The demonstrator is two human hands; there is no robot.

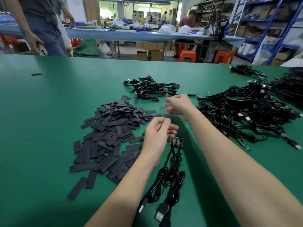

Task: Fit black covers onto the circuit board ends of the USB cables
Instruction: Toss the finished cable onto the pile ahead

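step: between units, by my read. Neither hand held a cover or a board; I judged I was about to start the next cable.
left hand (158, 133): hovered above the counter (49, 99) at the right edge of the cover pile, palm turned inward, fingers (164, 122) loosely curled with thumb near the index tip, clamped on nothing I could see.
right hand (177, 104): reached further out, between the covered-cable heap and the raw-cable heap, fingers relaxed and slightly apart, empty. Some motion blur there, so a tiny item could not be ruled out.
black covers (111, 135): loose flat pile, left of centre on the counter.
circuit board ends (176, 140): two bare boards side by side just below the left hand, not touched; their USB cables (170, 176) ran back toward me, plugs nearest.
finished cables (150, 88): small tangle at far centre.
raw cables (242, 115): big heap on the right.
next move: pinch one cover from the pile with the left, lift one board with the right, line up the sleeve mouth, slide on.
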